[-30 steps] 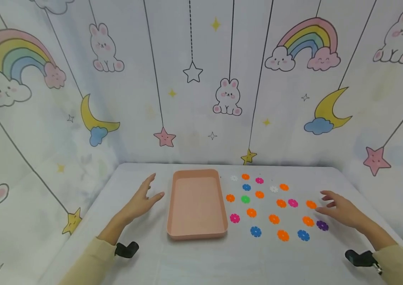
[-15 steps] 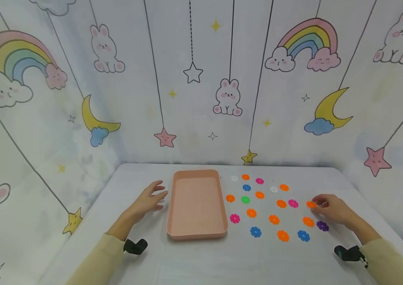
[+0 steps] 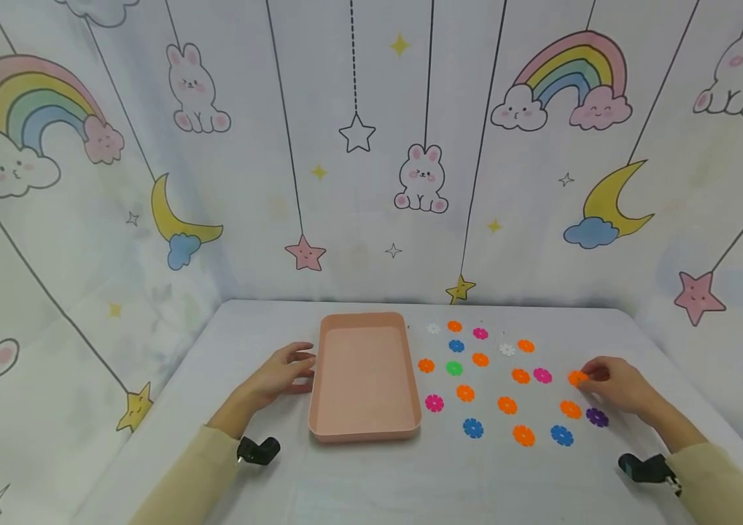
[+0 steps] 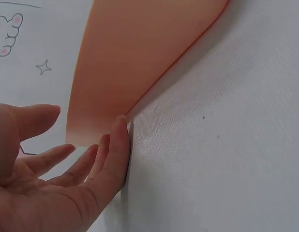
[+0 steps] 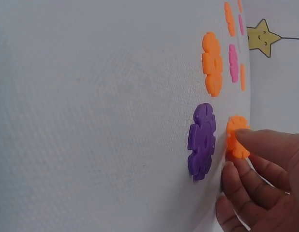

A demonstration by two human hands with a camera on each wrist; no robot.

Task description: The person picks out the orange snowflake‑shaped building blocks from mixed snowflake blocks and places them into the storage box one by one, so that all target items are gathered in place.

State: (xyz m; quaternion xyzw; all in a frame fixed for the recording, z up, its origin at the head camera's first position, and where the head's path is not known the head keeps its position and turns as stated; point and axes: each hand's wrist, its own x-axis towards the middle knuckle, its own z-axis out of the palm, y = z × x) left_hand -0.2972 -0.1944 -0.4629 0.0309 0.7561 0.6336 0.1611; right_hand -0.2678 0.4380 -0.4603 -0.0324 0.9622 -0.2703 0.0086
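On the table's right part, my right hand [image 3: 619, 384] pinches an orange flower-shaped plastic disc [image 3: 577, 378]. The right wrist view shows the thumb on the face of this orange disc [image 5: 237, 137], the other fingers curled beneath. Just nearer lies a purple notched disc [image 5: 202, 142], apart from the hand. At the left side of a peach-coloured tray [image 3: 314, 408], my left hand [image 3: 279, 378] has its fingers loosely bent. Seen from the left wrist, the fingertips [image 4: 120, 126] are right at the tray's outer wall [image 4: 135, 53], the thumb held away from it.
Several flat flower discs lie spread between tray and right hand, among them a green disc [image 3: 454, 369], a blue disc [image 3: 473, 428] and a pink disc [image 3: 434, 403]. A patterned cloth backdrop [image 3: 358, 204] rises behind the white table [image 3: 358, 481].
My left hand has moved right, up to the tray's side, its fingers drawing closer together. My right hand has moved left to the orange disc and taken it between thumb and fingers.
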